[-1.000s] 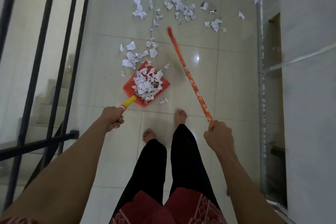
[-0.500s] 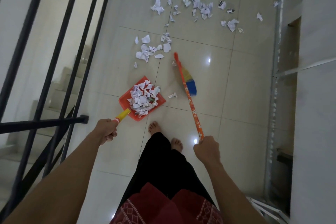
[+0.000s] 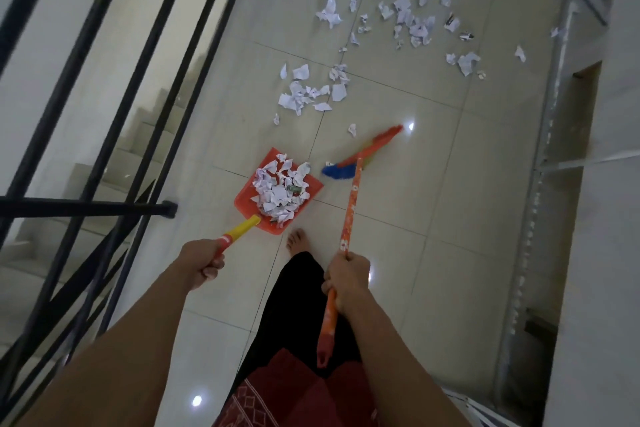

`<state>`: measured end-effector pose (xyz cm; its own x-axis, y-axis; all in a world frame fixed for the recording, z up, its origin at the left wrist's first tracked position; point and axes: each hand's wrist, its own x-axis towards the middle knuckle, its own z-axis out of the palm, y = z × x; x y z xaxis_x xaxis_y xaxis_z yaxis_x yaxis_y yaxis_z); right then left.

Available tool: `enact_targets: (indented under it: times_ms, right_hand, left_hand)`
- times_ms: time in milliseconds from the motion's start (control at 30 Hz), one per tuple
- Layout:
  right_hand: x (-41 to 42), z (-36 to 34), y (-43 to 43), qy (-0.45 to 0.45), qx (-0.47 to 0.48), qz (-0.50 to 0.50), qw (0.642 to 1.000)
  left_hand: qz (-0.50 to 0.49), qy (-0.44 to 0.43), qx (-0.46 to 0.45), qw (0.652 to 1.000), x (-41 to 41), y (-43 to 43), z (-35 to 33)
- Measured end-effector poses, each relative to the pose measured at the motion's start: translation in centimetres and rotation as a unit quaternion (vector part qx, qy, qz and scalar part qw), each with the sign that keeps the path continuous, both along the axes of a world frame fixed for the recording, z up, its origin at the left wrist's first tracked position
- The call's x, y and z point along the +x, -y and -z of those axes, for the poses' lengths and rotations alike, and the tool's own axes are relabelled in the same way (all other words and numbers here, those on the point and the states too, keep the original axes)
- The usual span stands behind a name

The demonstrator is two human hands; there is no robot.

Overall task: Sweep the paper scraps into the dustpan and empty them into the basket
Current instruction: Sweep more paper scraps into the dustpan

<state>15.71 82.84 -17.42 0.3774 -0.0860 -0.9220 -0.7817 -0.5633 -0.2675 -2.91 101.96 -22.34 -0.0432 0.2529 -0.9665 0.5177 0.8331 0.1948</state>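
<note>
My left hand [image 3: 201,265] grips the yellow handle of a red dustpan [image 3: 246,197] that holds a heap of white paper scraps [image 3: 280,191]. The pan is just ahead of my bare foot [image 3: 297,242]. My right hand [image 3: 346,279] grips the orange patterned stick of a broom [image 3: 350,208]. Its blue and red brush head [image 3: 360,156] lies low over the tiles just right of the pan. A cluster of loose scraps [image 3: 308,94] sits on the floor beyond the pan, and several more scraps [image 3: 408,14] are scattered farther off. No basket is in view.
A black metal stair railing [image 3: 104,149] runs along the left, with steps [image 3: 104,177] going down behind it. A grey metal frame [image 3: 550,114] and a white wall [image 3: 609,218] bound the right side. The floor is pale glossy tile [image 3: 433,218].
I have stepped back, drawing the loaded dustpan with me. The broom came down from a raised swing and its head now lies beside the pan's right edge.
</note>
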Motion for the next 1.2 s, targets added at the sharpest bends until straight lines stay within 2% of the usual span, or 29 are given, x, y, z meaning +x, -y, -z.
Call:
enact_targets:
  times_ms: [133, 267, 400, 467, 567, 800, 933, 1200]
  right_hand:
    - [3.7, 1.2, -5.1, 0.008, 0.040, 0.024, 0.999]
    - [7.6, 1.7, -8.3, 0.034, 0.044, -0.001, 0.998]
    - [8.6, 1.9, -9.1, 0.116, -0.031, -0.150, 0.981]
    - [8.4, 1.1, -8.9, 0.167, -0.065, -0.240, 0.954]
    - [8.7, 0.0, -9.0, 0.184, -0.093, -0.342, 0.917]
    - [12.3, 0.2, -12.6, 0.260, -0.132, -0.502, 0.814]
    - [17.2, 0.6, -19.1, 0.294, -0.127, -0.590, 0.741]
    - [24.3, 3.4, -32.6, 0.270, -0.150, -0.697, 0.648]
  left_hand:
    - [-0.024, 0.002, 0.015, 1.000, 0.0, -1.9, -0.1]
    - [-0.037, 0.001, 0.045, 0.998, 1.6, -3.8, -0.3]
    - [-0.071, 0.009, 0.060, 0.996, 3.4, -5.4, -0.7]
    - [-0.090, 0.017, 0.054, 0.994, 4.5, -6.2, -0.7]
    - [-0.117, 0.029, 0.030, 0.992, 5.9, -7.4, -0.7]
    - [-0.139, 0.011, 0.031, 0.990, 8.1, -9.3, -0.3]
    - [-0.133, -0.022, 0.017, 0.991, 9.2, -10.0, -0.1]
    - [-0.072, -0.076, -0.070, 0.992, 12.8, -12.8, 1.0]
